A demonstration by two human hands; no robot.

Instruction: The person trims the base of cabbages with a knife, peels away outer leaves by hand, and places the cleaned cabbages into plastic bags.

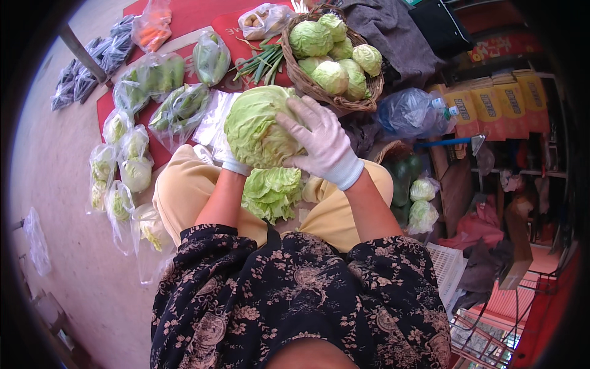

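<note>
Both my hands wear white gloves and hold a large green cabbage (pixel 260 127) above my lap. My right hand (pixel 320 138) is spread over the cabbage's right side, thumb below and fingers near the top. Most of my left hand (pixel 236 163) is hidden behind the cabbage; only the glove's cuff and a bit of palm show at lower left. Between my legs lies a pile of loose cabbage leaves (pixel 272 191). Beyond the cabbage, to the left, is a stack of clear plastic bags (pixel 213 122). A wicker basket (pixel 295 78) full of cabbages (pixel 331 76) stands at upper right.
Bagged cabbages (pixel 136 173) and bagged green vegetables (pixel 177 110) lie to the left. Spring onions (pixel 267 60), bagged potatoes (pixel 258 20) and bagged carrots (pixel 152 34) are farther back. To the right are a large plastic bottle (pixel 405 113), wrapped cabbages (pixel 422 217) and a white crate (pixel 445 272).
</note>
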